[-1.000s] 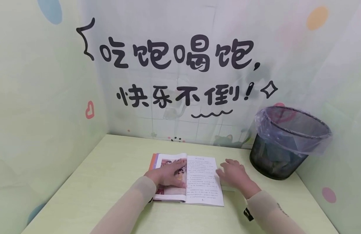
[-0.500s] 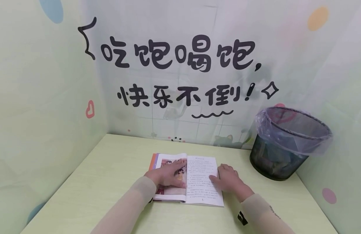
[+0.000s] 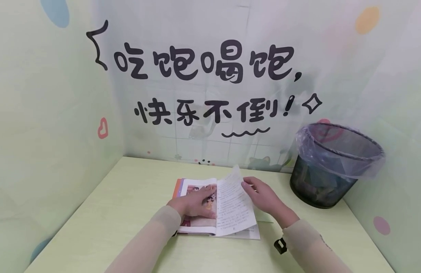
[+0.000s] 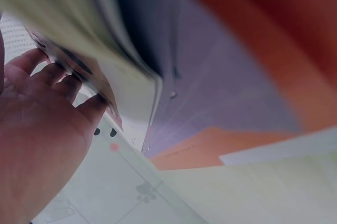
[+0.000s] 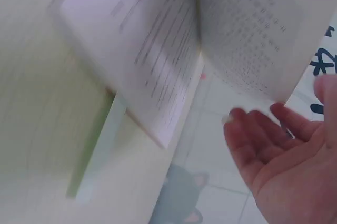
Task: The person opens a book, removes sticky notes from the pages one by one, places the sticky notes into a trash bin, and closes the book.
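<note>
An open book (image 3: 237, 234) lies on the table, an illustrated page on its left side and printed text on its right. My left hand (image 3: 198, 203) rests with extended fingers on the picture page; the left wrist view shows its fingertips against that page (image 4: 87, 71). With my right hand (image 3: 265, 195) I hold the upper outer edge of a text page (image 3: 234, 204), which stands raised and curved above the pages under it. In the right wrist view, fingers (image 5: 284, 116) meet the corner of this lifted page (image 5: 263, 34). The orange and purple cover (image 4: 226, 71) shows beneath the left side.
A black mesh wastebasket (image 3: 324, 182) with a clear purplish liner stands at the table's back right. A thin green-and-white strip (image 5: 97, 148) sticks out from the book's right side. Printed wall sheets enclose the table (image 3: 128, 182) at the back and sides.
My right hand came in to the book's right edge, then moved up and took hold of a text page, lifting it. My left hand stayed on the picture page.
</note>
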### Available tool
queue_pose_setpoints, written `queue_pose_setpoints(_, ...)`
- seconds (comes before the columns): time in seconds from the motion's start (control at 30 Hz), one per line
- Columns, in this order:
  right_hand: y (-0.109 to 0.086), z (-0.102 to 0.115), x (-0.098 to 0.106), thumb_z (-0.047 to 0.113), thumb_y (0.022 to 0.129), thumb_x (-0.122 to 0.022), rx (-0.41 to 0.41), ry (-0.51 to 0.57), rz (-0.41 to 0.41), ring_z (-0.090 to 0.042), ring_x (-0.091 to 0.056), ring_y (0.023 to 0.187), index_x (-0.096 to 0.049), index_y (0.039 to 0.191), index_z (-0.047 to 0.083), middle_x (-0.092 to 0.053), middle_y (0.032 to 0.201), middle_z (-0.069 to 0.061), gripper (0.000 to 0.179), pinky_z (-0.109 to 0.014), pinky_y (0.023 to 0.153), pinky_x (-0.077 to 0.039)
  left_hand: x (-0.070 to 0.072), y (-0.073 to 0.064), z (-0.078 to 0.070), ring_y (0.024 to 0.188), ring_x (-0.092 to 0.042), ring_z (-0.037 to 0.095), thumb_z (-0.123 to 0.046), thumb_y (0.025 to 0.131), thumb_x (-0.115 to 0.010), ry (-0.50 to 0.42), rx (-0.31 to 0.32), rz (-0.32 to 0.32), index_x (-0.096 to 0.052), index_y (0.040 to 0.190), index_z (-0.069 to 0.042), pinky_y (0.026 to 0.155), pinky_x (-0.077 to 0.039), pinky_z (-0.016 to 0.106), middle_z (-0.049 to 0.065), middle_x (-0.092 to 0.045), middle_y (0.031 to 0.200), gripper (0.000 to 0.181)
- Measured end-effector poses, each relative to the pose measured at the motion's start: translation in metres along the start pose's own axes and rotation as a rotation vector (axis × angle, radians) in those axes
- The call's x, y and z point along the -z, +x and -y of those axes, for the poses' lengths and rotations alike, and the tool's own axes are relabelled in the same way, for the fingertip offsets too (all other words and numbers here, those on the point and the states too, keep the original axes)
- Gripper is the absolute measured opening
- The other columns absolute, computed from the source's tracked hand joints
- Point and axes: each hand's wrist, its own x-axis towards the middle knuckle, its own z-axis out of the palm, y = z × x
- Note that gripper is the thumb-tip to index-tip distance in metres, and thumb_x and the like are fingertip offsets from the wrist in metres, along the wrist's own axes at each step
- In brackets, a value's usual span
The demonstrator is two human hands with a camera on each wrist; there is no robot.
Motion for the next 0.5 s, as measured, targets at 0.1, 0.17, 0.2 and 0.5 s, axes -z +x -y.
queue_pose_setpoints(0.1,0.001,0.006,-0.005,0.041,0.120,-0.042,0.014,0.202,0.053,-0.031,-0.069,0.129,-0.059,0.156,0.007,-0.068,0.149,-0.015,0.052,-0.053,0.109,-0.058,0.000,-0.001,0.001,0.174,-0.011,0.030,-0.055,0.090,-0.087,-0.009,0.009,-0.001,-0.026,0.176,-0.028,0.139,-0.017,0.061,-0.003,-0.015,0.187,0.109)
queue_pose_setpoints(0.17,0.002,0.008,-0.009,0.038,0.121,-0.037,0.022,0.308,0.093,-0.029,-0.071,0.123,-0.058,0.156,0.005,-0.068,0.147,-0.018,0.053,-0.048,0.105,-0.061,0.000,-0.001,0.001,0.174,-0.011,0.031,-0.055,0.090,-0.087,-0.014,0.008,-0.004,-0.026,0.176,-0.028,0.139,-0.017,0.062,-0.003,-0.015,0.187,0.110)
queue_pose_setpoints(0.2,0.003,0.008,-0.012,0.036,0.121,-0.036,0.024,0.350,0.111,-0.028,-0.072,0.120,-0.058,0.156,0.003,-0.068,0.146,-0.021,0.053,-0.047,0.103,-0.062,0.001,-0.001,0.002,0.174,-0.012,0.031,-0.055,0.089,-0.088,-0.020,0.007,-0.005,-0.026,0.176,-0.028,0.139,-0.017,0.062,-0.002,-0.015,0.187,0.110)
queue_pose_setpoints(0.5,0.003,0.001,-0.043,0.021,0.115,-0.053,-0.003,0.333,0.111,-0.040,-0.066,0.138,-0.053,0.162,0.006,-0.066,0.152,-0.019,0.049,-0.059,0.118,-0.053,0.001,0.002,0.005,0.174,-0.010,0.032,-0.054,0.088,-0.090,-0.064,0.008,-0.007,-0.026,0.176,-0.031,0.139,-0.015,0.063,-0.004,-0.014,0.187,0.111)
